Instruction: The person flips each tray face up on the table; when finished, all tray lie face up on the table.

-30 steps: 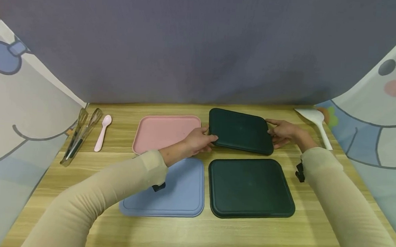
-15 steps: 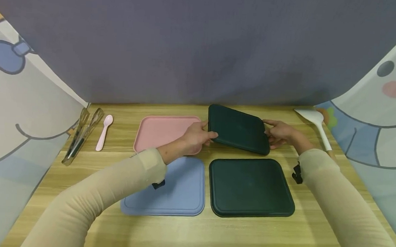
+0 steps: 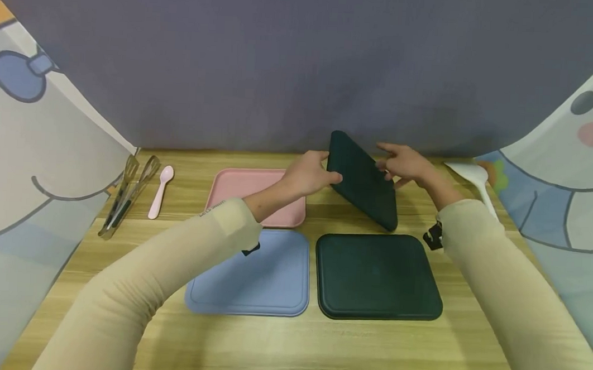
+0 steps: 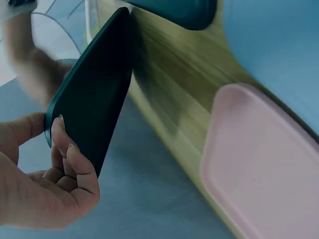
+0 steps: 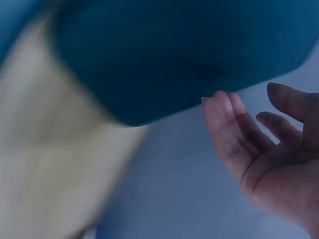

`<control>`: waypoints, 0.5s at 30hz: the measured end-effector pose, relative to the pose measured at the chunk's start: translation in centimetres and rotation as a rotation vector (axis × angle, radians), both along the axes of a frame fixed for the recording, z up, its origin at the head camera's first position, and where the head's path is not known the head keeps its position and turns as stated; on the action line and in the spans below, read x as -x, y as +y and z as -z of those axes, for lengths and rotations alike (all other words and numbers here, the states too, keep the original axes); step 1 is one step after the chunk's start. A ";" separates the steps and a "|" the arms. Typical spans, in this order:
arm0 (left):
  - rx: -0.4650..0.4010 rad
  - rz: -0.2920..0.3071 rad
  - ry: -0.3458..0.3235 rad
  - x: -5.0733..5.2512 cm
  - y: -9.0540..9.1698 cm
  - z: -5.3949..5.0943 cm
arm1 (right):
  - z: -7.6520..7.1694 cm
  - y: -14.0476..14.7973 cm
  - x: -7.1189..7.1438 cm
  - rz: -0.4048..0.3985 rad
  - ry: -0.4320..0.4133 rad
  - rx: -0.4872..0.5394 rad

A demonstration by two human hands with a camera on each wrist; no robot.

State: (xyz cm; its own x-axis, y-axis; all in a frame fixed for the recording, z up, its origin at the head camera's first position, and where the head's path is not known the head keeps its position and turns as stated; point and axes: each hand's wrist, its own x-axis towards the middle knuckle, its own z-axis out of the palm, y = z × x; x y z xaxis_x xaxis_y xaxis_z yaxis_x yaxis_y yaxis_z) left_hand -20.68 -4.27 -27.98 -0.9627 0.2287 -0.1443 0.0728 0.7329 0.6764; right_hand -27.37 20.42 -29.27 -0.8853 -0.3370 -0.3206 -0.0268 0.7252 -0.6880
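Reference item: the flat green tray (image 3: 379,277), resting on the worktop (image 3: 277,351).

Workpiece position: the tilted green tray (image 3: 362,180) is held up beyond the reference tray, its left end raised and its right near corner lowest, just beyond the reference tray's far edge. Whether that corner touches the worktop cannot be determined.

Left hand (image 3: 311,174): located beyond and to the left of the reference tray. The grip is closed in a pinch on the raised end of the workpiece, with thumb and fingers on opposite faces.

Right hand (image 3: 403,162): located beyond the reference tray, toward its right end. The grip is loose: fingers extended, thumb apart, nothing clasped. Fingertips are at the workpiece edge; actual contact is uncertain.

Status: lifting and tilting appear complete. The pinch of the left hand seems to carry most of the load. Setting the workpiece down flat is judged outstanding, as is any full turn-over; which face is intended to lie upward cannot be established.

Surrounding items: the blue tray (image 3: 268,281) lies flat just left of the reference tray. The pink tray (image 3: 243,182) lies flat beyond it and to the left, rim upward. The pink spoon (image 3: 160,192) and tongs (image 3: 119,214) lie well to its left; the white scoop (image 3: 479,179) lies beyond it to the right.
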 end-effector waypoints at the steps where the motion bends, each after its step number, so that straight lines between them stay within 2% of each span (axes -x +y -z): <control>1: 0.026 0.007 0.013 0.0 0.3 -0.2 | -1.1 -0.8 0.2 -0.002 0.008 0.001; 4: 0.071 0.020 0.030 0.0 0.9 -0.7 | -3.9 -3.1 0.6 -0.025 0.010 -0.043; 8: 0.074 0.019 0.012 0.0 1.7 -1.0 | -6.4 -5.9 0.8 -0.062 -0.035 -0.162; 11: 0.072 0.005 0.019 -0.1 2.1 -1.1 | -7.6 -7.4 0.7 -0.072 -0.059 -0.262; 15: 0.053 -0.011 0.040 -0.6 2.4 -1.1 | -8.2 -8.6 0.8 -0.061 -0.058 -0.356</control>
State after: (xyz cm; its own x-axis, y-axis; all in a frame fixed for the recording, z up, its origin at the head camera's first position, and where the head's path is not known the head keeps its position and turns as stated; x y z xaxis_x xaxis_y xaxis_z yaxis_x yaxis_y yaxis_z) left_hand -20.12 -1.82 -26.93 -0.9704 0.2115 -0.1168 0.0913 0.7687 0.6331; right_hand -28.14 11.80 -21.06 -0.8440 -0.2464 -0.4764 -0.0455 0.9179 -0.3942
